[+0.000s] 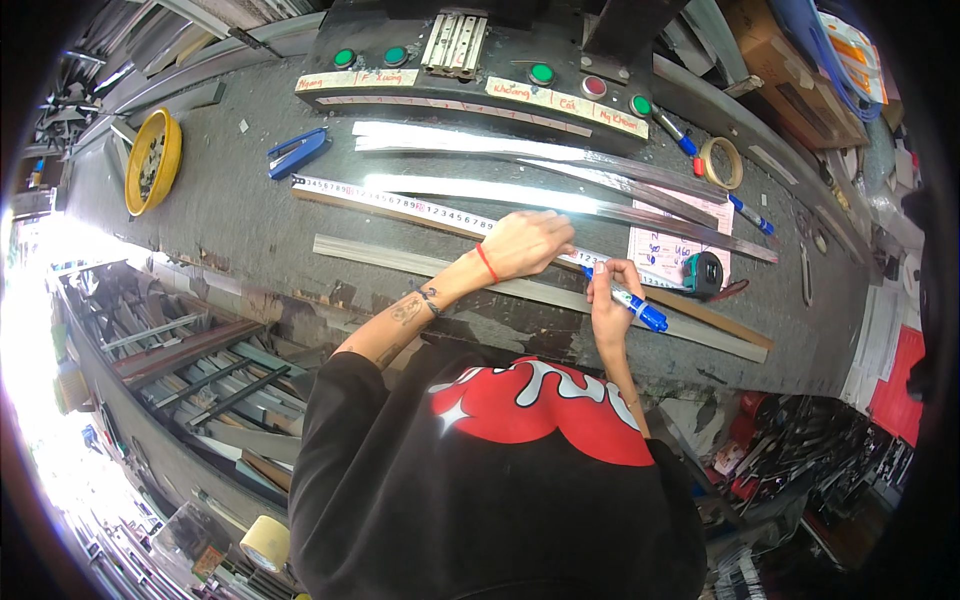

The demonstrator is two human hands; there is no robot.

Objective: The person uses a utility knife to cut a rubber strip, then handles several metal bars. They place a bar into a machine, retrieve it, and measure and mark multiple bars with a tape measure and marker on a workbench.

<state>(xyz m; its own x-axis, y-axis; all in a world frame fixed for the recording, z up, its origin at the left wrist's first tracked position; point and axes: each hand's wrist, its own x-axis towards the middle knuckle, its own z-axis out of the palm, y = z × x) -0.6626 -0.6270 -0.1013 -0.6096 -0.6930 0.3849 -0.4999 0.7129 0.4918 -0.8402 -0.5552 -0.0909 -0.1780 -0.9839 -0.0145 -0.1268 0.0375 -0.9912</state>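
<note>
An extended tape measure (704, 271) has a teal-black case at the right, and its white blade runs left along a brown metal strip (400, 213). My left hand (528, 243) is closed over the blade and strip near their middle, its fingertips partly hidden. My right hand (612, 300), just right of it, pinches a blue-and-white marker pen (638, 307). The pen's tip points up-left at the strip beside the blade. Nearer to me lies a pale grooved metal strip (400, 258), passing below both hands.
Shiny metal strips (460, 188) lie beyond the blade, partly over a pink written sheet (650, 245). A blue stapler (298, 153) and yellow bowl (153, 162) are left; a tape roll (721, 163) is right. Green and red buttons (593, 87) line the machine behind.
</note>
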